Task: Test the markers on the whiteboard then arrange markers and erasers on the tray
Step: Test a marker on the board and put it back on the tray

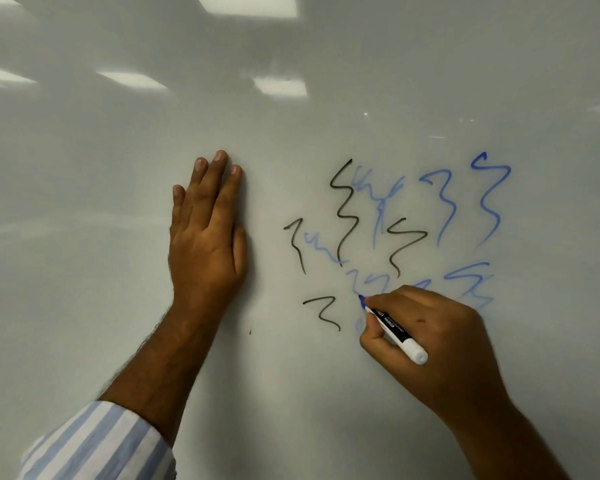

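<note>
I am standing in what is looking like an office or a classroom. A big glossy whiteboard [84, 271] is filling my whole view, and rectangular ceiling lights [279, 85] are reflecting in its upper part. Black and blue squiggles [395, 220] are sitting on the board's right half, below those reflections.

Soft, even indoor light falls from overhead. The glossy whiteboard [84, 237] mirrors rectangular ceiling lights [246, 3] as pale, smeared patches of glare along its far part, left to right. Thin, diffuse shadows hug the right edge of the left hand [207, 230]. The centre is reasonably sharp; the wide lens softens and stretches the edges, and the striped sleeve [97, 445] nearby is slightly blurred.
</note>
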